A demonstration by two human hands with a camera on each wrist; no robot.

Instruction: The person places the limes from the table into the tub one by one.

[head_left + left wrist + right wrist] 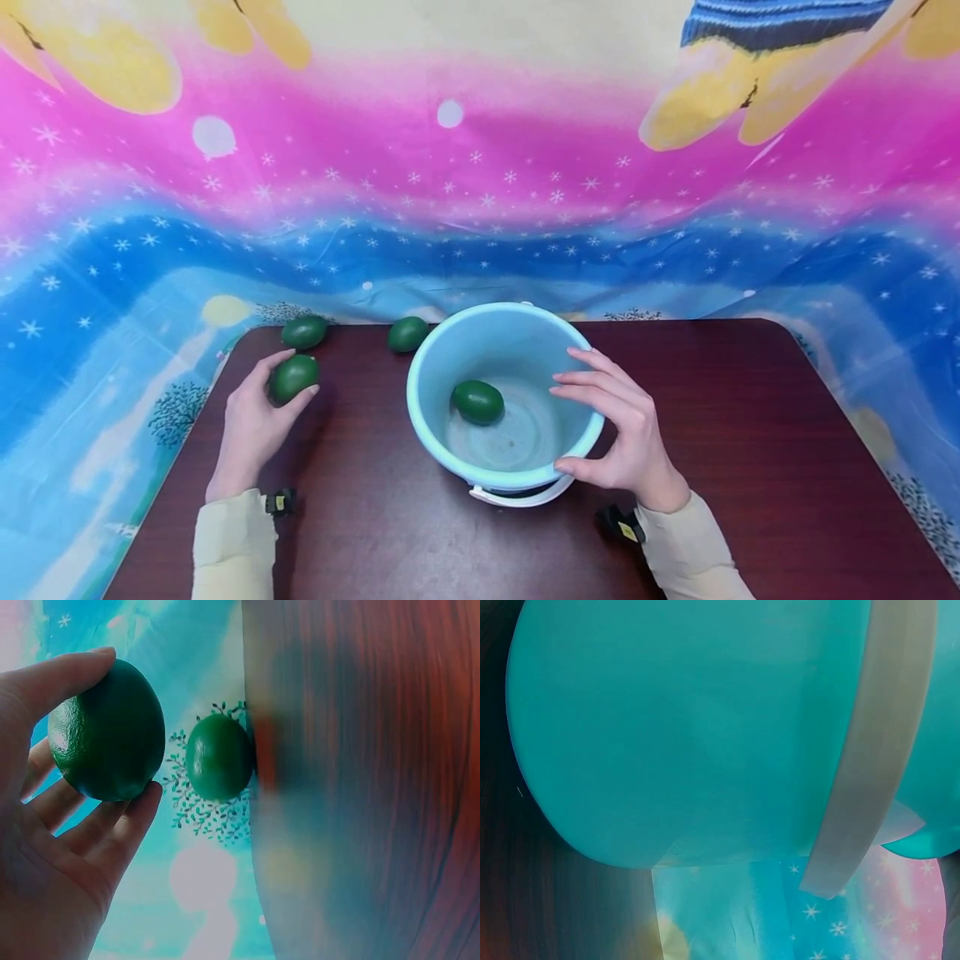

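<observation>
My left hand (257, 417) grips a dark green, avocado-like fruit (293, 379) between thumb and fingers, raised over the left of the table. In the left wrist view the held fruit (112, 731) is glossy and egg-shaped. A second such fruit (303, 332) lies just beyond it at the table's back left edge. At the right of a light blue bucket (423, 417), my right hand (626, 421) holds the rim, its fingers reaching over the inside and the thumb on the front rim. Another green fruit (477, 402) lies at the bucket's bottom.
One more green fruit (408, 334) lies at the back edge, left of the bucket. The bucket's pale handle (525, 498) hangs down in front, and crosses its side in the right wrist view. A printed cloth (480, 208) hangs behind the dark wooden table (360, 500).
</observation>
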